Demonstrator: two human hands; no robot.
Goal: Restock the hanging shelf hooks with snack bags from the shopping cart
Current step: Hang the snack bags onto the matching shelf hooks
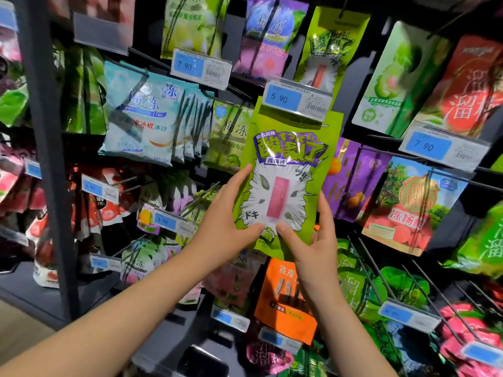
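1. The green snack bag (285, 164) hangs upright at the centre of your view. Its top edge is tucked behind the 5.90 price tag (296, 100) at its 12 o'clock.
2. Your left grip (231, 213) is clamped on the bag's 7 o'clock corner, thumb on the front. Your right grip (313, 240) pinches the 5 o'clock corner the same way.
3. It looks light, and the film looks glossy, soft and probably slippery. It would likely buckle if pushed from below.
4. Consider taking hold of the stiffer sealed strip at 11 or 1 o'clock to steer it onto the hook (313, 123). The hang hole is hidden.
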